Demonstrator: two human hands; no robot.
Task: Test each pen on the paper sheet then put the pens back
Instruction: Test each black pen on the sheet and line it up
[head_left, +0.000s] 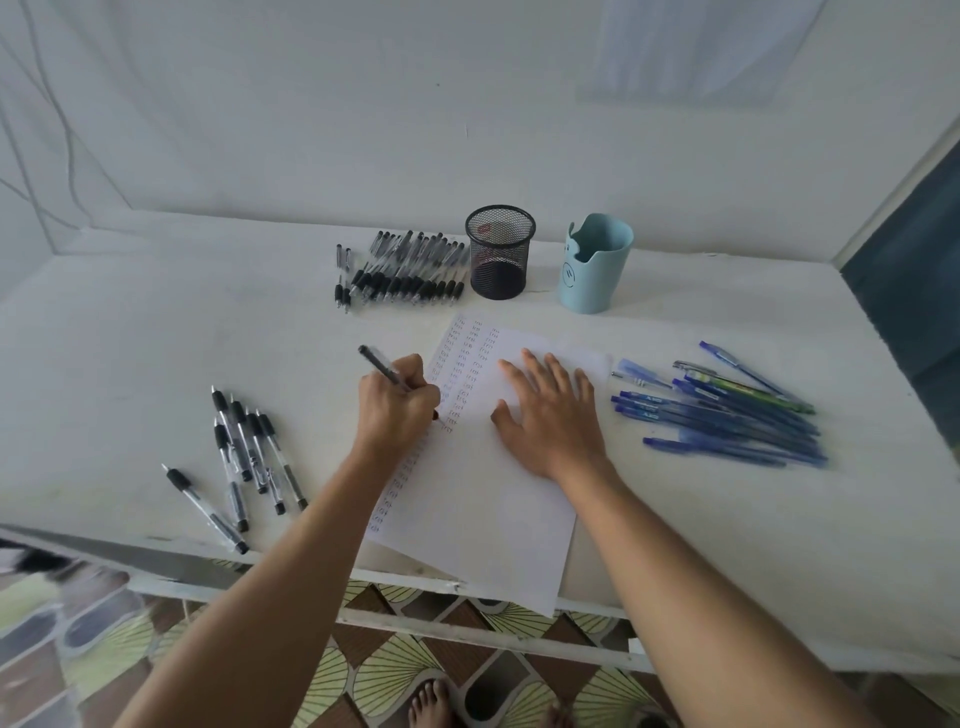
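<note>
My left hand (397, 402) grips a black pen (378, 362), its tip down on the white paper sheet (483, 499) beside columns of small test marks. My right hand (548, 410) lies flat on the sheet with fingers spread, holding it in place. Several black pens (249, 457) lie loose at the left of the sheet. A larger row of black pens (402, 275) lies at the back. Several blue pens (727, 410) lie in a heap to the right of the sheet.
A black mesh pen cup (498, 252) and a light blue pen holder (595, 262) stand upright behind the sheet. The sheet's near corner overhangs the white table's front edge (208, 564). A wall rises close behind the table.
</note>
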